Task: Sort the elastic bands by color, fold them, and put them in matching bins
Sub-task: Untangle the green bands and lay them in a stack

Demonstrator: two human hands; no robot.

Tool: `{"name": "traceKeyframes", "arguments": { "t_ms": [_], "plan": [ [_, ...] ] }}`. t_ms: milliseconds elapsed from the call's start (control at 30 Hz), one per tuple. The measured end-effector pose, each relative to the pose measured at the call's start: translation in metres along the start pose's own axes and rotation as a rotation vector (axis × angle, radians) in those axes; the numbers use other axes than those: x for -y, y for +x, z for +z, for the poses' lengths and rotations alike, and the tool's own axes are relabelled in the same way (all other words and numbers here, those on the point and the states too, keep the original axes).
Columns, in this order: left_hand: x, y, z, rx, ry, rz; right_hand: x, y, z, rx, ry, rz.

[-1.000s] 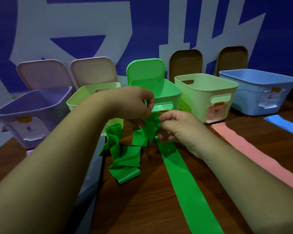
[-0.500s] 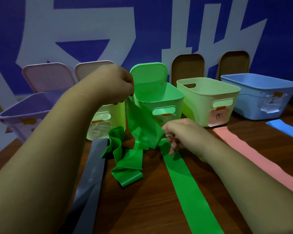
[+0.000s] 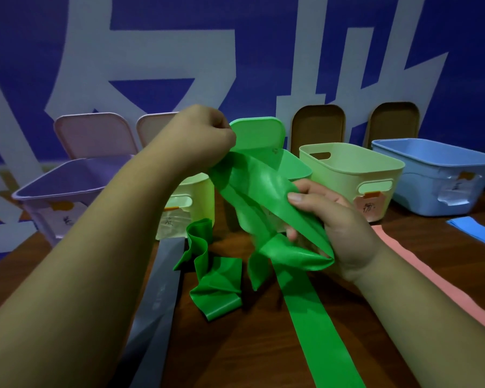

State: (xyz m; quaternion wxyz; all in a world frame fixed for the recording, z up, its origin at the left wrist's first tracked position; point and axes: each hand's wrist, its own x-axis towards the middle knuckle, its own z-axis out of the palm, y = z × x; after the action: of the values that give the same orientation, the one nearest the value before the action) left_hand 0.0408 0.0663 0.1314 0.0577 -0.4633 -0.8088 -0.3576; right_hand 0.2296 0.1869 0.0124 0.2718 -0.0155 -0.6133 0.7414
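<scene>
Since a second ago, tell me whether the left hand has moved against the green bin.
Yes. The left hand rose from the front of the green bin to beside its upright lid, drawing the green band up.

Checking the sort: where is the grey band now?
Head view, lower left: the grey band lies flat on the table, just left of the crumpled green band.
</scene>
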Motion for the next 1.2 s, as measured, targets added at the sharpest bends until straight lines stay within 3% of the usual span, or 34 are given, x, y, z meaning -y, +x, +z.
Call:
{"name": "traceKeyframes", "arguments": {
  "t_ms": [200,367,467,567,700,1000,1200],
  "plan": [
    [0.009,0.003,0.002,-0.077,0.013,0.032,-0.001,0.004,-0.004,-0.060,-0.080,-0.057],
    [0.012,0.006,0.008,-0.035,-0.172,-0.043,0.001,0.000,0.001,-0.082,-0.047,0.072],
    [0.018,0.009,0.006,-0.016,-0.248,-0.077,-0.002,0.001,-0.001,-0.072,-0.242,0.184],
    [0.028,0.009,0.004,-0.021,-0.160,-0.011,-0.003,0.001,-0.001,-0.035,-0.514,0.260],
    [0.037,0.008,0.007,0.104,-0.102,0.041,0.000,0.000,0.002,0.008,-0.673,0.289],
    [0.034,0.014,0.023,0.205,-0.199,-0.007,-0.009,0.003,-0.008,0.058,-0.567,0.141],
    [0.037,0.015,0.030,0.317,-0.208,-0.036,-0.018,0.006,-0.008,0.066,-0.353,0.300]
  ]
}}
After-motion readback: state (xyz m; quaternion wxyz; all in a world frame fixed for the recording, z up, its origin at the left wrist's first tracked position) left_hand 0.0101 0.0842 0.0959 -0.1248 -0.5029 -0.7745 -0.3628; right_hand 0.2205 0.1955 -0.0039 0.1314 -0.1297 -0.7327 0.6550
